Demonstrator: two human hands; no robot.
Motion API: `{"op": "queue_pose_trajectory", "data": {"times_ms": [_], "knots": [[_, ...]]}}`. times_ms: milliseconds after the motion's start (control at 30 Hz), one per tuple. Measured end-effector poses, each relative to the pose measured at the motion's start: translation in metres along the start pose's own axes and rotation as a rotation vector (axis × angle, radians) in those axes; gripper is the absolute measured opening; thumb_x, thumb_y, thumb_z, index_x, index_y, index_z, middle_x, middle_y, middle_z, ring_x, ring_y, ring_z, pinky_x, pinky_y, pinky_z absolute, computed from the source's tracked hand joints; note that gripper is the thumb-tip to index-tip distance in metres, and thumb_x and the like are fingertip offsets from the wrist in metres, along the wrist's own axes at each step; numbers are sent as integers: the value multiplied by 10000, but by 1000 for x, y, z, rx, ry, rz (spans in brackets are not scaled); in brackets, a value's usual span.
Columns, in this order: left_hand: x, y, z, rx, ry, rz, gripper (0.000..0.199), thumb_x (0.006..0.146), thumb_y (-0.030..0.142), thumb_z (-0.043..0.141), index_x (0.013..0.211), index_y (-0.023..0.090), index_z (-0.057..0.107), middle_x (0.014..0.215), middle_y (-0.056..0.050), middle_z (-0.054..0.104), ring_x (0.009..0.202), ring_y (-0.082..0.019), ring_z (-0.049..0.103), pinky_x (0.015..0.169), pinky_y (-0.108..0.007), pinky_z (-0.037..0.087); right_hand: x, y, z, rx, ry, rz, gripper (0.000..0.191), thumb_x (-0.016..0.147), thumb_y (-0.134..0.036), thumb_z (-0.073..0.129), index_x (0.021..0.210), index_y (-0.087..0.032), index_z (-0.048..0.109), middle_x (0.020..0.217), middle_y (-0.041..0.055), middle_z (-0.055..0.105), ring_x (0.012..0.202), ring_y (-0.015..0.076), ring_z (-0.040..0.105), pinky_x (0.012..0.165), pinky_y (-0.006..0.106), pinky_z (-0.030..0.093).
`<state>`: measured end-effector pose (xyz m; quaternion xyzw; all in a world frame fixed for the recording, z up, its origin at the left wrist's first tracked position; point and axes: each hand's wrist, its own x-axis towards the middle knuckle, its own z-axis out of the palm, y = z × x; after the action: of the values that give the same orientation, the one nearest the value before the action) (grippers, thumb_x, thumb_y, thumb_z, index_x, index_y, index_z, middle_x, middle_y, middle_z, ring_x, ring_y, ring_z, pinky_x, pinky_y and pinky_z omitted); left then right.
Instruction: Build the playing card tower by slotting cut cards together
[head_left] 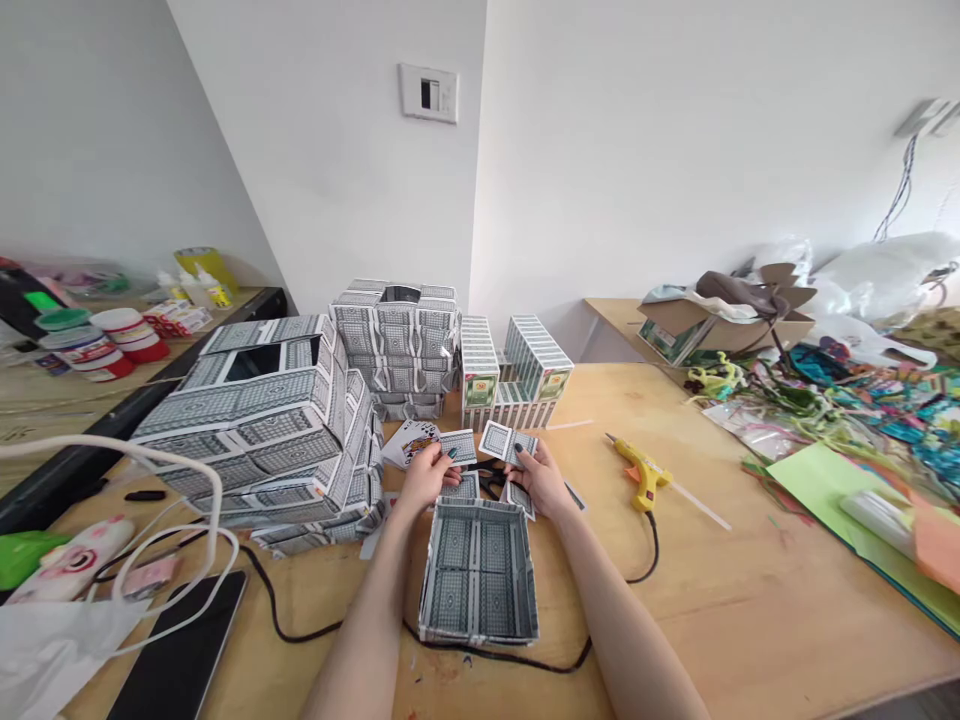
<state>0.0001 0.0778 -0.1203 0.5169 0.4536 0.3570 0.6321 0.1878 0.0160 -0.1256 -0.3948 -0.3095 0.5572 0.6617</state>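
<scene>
In the middle of the table, my left hand pinches a grey-patterned playing card between thumb and fingers. My right hand grips another playing card, which looks folded or joined to a second piece. The two cards are close together but apart. Black-handled scissors lie partly hidden beneath them. Nearer to me, between my forearms, stands a shallow open box made of cards. Loose face cards lie beyond my left hand, and a few more cards lie under both hands.
Large card-built boxes stand at left, with another behind. Stacked card packs are at the back. A yellow glue gun lies right, its black cord crossing in front. A phone lies front left; craft scraps cover the far right.
</scene>
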Motion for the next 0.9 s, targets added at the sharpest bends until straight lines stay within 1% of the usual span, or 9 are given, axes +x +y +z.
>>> {"op": "queue_pose_trajectory", "data": {"times_ms": [200, 367, 533, 700, 900], "knots": [[1, 0, 1, 14, -10, 6, 143, 692, 207, 543, 633, 178, 416, 511, 54, 583, 444, -113, 581, 458, -222, 488, 0, 0, 0, -32, -29, 29, 295, 689, -347, 664, 840, -217, 446, 696, -21, 601, 540, 108, 598, 457, 205, 504], [1, -1, 1, 27, -14, 17, 145, 680, 238, 562, 650, 179, 434, 534, 47, 592, 452, -117, 582, 471, -233, 490, 0, 0, 1, -87, -88, 41, 303, 695, -366, 651, 850, -213, 441, 653, -38, 577, 516, 98, 586, 434, 182, 474], [1, -3, 2, 42, -15, 19, 138, 682, 247, 558, 652, 177, 443, 545, 38, 595, 459, -116, 581, 483, -237, 488, 0, 0, 0, -129, -90, 32, 315, 687, -379, 645, 846, -220, 424, 629, -71, 543, 436, 63, 526, 376, 154, 409], [-2, 1, 1, 66, -24, 3, 137, 677, 232, 549, 614, 169, 445, 532, 30, 598, 436, -108, 563, 469, -227, 469, 2, 2, -4, -190, -101, -18, 287, 704, -380, 622, 812, -215, 413, 590, -91, 500, 370, 37, 464, 318, 127, 317], [-6, 4, 3, 92, -51, -16, 146, 664, 225, 551, 572, 162, 457, 480, 29, 583, 385, -99, 527, 411, -202, 425, 2, -1, -10, -279, -127, -36, 255, 725, -372, 599, 812, -210, 423, 550, -91, 476, 342, 38, 433, 298, 129, 278]]}}
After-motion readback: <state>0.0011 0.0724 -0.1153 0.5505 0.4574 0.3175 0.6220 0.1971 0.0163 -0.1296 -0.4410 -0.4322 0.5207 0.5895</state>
